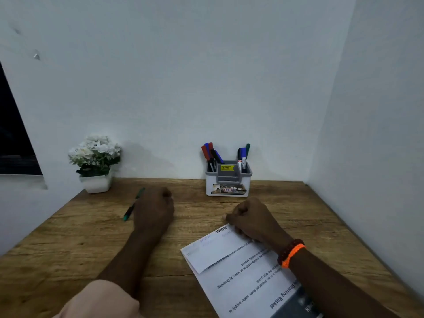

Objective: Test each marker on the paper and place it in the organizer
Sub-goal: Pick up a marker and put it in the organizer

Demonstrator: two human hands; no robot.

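Left hand (pixel 153 210) at frame centre-left curled beside the green marker (pixel 134 204), grasp not discernible; right hand (pixel 250 220) fisted on the paper (pixel 241 271), seemingly empty; organizer (pixel 228 180) upper centre; best to grip mid-barrel, pinning the sheet.

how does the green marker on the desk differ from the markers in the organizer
The green marker lies flat on the desk beside the left hand; the markers in the organizer stand upright. It lies alone; they are bunched in two compartments. All look capped.
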